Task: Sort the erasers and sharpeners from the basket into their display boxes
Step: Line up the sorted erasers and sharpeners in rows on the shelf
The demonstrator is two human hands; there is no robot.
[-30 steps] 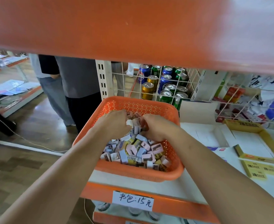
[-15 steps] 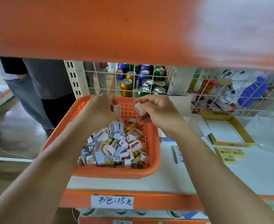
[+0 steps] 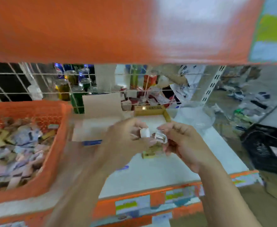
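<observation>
The view is blurred by motion. The orange basket (image 3: 56, 145) sits at the left on the white shelf (image 3: 159, 169), full of several small erasers and sharpeners (image 3: 20, 148). My left hand (image 3: 126, 140) pinches a small white eraser (image 3: 145, 132) over the shelf. Close beside it, my right hand (image 3: 183, 143) grips a small pale wrapped piece (image 3: 161, 136). Both hands hang in front of the yellow display box (image 3: 150, 110) and above its torn yellow flap (image 3: 149, 153). A white open box (image 3: 92, 128) lies between basket and hands.
An orange shelf (image 3: 118, 30) overhangs the top. A wire grid (image 3: 85, 92) with drink cans and packets closes the back. A clear plastic bag (image 3: 195, 118) lies at the right. A black crate (image 3: 268, 148) stands on the floor to the right.
Both hands have left the basket and moved right, each carrying a small piece, to the display boxes. The camera swung right, so the basket now sits at the far left.
</observation>
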